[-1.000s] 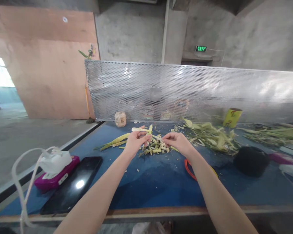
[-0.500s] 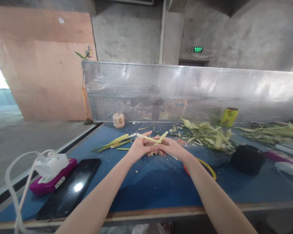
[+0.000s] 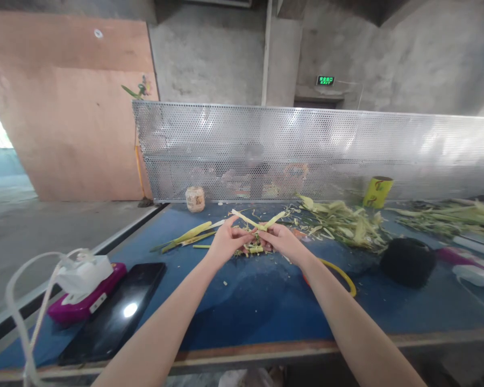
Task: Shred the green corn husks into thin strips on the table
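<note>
Both my hands meet above the middle of the blue table [image 3: 246, 306]. My left hand [image 3: 226, 242] pinches one end of a pale yellow-green leaf strip [image 3: 248, 220], and my right hand [image 3: 280, 241] pinches the other part, so the strip bends into a shallow V between them. Under my hands lies a small heap of chopped leaf scraps [image 3: 248, 250].
A perforated metal screen [image 3: 347, 150] runs along the table's far edge. Long green leaves [image 3: 187, 235] lie left, a leaf pile [image 3: 342, 223] right. A black phone [image 3: 113, 312], a purple box with white cloth [image 3: 84, 282], a black ball [image 3: 407, 262], a yellow can [image 3: 377, 192], a small jar [image 3: 195, 198].
My hands came together from the scrap heap, lifted the leaf strip, and now hold it a little higher with its two ends angled up.
</note>
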A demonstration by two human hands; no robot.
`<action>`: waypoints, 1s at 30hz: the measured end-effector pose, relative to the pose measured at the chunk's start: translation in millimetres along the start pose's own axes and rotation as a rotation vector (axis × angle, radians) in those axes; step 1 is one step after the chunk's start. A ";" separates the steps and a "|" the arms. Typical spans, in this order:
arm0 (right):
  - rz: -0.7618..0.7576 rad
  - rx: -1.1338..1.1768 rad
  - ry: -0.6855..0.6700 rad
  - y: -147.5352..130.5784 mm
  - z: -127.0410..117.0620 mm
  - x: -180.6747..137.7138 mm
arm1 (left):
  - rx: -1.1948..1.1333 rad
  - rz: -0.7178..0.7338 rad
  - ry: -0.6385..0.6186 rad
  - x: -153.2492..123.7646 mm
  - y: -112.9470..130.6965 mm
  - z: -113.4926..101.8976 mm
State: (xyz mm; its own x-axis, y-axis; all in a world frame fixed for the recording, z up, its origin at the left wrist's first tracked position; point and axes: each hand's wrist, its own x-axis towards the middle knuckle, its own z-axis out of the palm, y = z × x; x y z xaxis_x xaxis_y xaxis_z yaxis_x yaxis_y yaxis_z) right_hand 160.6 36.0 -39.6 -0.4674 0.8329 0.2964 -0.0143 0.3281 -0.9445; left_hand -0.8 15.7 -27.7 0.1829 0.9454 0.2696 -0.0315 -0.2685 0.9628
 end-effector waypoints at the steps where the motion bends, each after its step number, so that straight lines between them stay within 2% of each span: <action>1: -0.007 -0.007 0.000 -0.7 1.4 -0.3 | 0.015 0.012 -0.001 0.5 -1.2 -0.8; 5: -0.040 -0.003 0.083 -2.6 3.7 0.3 | 0.097 0.067 -0.009 2.1 -6.3 -3.1; 11: -0.049 0.276 0.171 -3.0 -4.9 3.8 | 0.113 0.062 -0.082 1.6 -10.2 -1.9; 14: -0.049 0.353 0.173 -5.2 -5.2 2.9 | 0.110 0.015 -0.149 1.2 -11.5 -2.9; 21: 0.024 0.340 0.099 -5.0 2.0 1.5 | 0.124 -0.031 -0.154 -0.1 -8.0 -8.7; 23: 0.040 0.301 0.089 -2.2 2.5 1.7 | 0.078 -0.013 -0.122 -0.8 -3.4 -7.4; 27: 0.052 0.208 0.042 1.8 5.1 0.8 | -0.081 0.062 0.056 -1.2 4.2 -2.9; 30: 0.052 0.150 0.045 1.6 8.1 -0.2 | -0.114 0.066 0.104 -0.7 4.5 -1.2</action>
State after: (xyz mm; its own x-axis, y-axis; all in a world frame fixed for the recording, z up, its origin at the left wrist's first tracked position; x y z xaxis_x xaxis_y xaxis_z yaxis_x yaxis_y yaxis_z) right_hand 153.5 32.8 -42.3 -0.4313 0.8672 0.2490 -0.1246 0.2161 -0.9684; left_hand -2.3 14.1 -23.5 0.0739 0.9422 0.3268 -0.1521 -0.3132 0.9374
